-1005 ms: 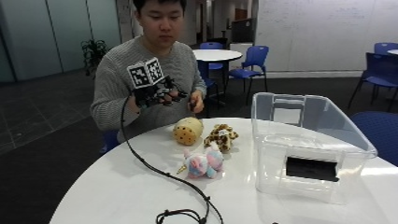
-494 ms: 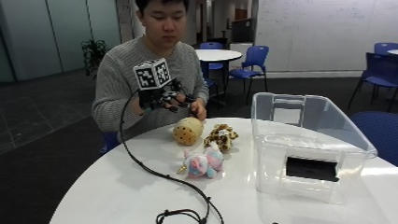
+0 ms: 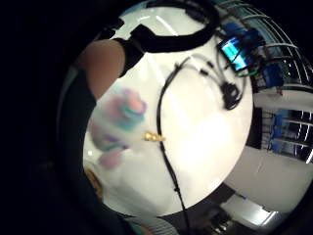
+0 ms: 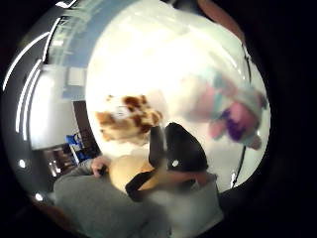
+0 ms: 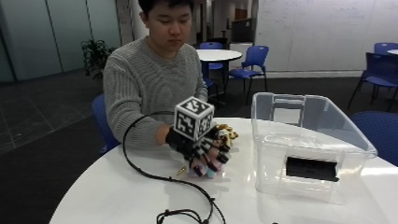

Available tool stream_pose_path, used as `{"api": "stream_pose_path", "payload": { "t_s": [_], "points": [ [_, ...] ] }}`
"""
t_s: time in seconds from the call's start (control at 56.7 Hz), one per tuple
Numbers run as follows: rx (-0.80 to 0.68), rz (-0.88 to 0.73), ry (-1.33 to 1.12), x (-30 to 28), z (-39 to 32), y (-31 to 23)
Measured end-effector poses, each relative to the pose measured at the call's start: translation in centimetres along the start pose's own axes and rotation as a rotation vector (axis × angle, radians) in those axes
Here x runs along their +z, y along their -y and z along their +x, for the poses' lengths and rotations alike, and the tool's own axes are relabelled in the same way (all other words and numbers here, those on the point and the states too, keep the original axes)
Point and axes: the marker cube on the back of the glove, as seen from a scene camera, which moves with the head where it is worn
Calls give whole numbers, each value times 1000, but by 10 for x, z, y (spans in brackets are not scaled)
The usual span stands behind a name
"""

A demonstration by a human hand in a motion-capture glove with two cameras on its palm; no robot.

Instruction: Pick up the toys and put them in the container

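Gloved right hand (image 5: 202, 151) hovers over the pastel toy (image 5: 208, 169) mid-tabletop, grip state unclear | spotted toy (image 5: 226, 134) and tan toy (image 4: 130, 171) just beside | clear container (image 5: 311, 140) near the far edge, no toys visible inside; all three seemingly left.

The toys (image 5: 214, 149) sit on the tabletop (image 5: 124, 196), just left of the container (image 5: 311, 154), with the right hand (image 5: 199, 149) over them.
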Motion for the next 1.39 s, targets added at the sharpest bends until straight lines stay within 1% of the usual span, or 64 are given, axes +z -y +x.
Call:
{"api": "stream_pose_path", "payload": {
  "t_s": [0.053,0.123,0.335,0.494,0.582,0.653,0.776,0.847,0.917,0.988,1.058,1.111,1.217,1.393],
  "points": [
    [11,-37,-14,29,1,4],
    [13,27,-31,47,-2,7],
    [-3,92,-52,43,1,11],
    [-11,285,-37,43,-1,16],
    [-30,321,-20,36,-2,20],
    [-35,354,16,2,-1,21],
    [-39,533,109,-109,0,10],
    [-49,586,124,-158,3,3],
    [-58,612,103,-187,4,0],
    [-71,609,80,-194,0,4],
    [-122,577,88,-192,-19,17],
    [-187,539,147,-192,-45,32],
    [-277,471,249,-202,-102,78],
    [-345,454,115,-190,-219,135]
  ]
}}
